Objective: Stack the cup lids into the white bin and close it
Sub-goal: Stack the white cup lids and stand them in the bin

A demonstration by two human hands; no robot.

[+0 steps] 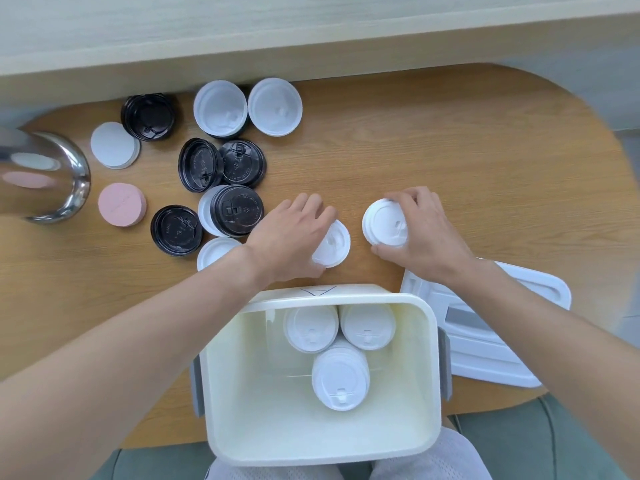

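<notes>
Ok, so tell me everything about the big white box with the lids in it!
The bin is a deep, creamy-white box that looks like plastic, with rounded corners and grey latches on its two sides. It is open, sitting at the table's near edge in front of the person. Inside stand three stacks of white lids, two at the back and one nearer. Its flat white cover lies on the table at its right. Neither hand touches it.
</notes>
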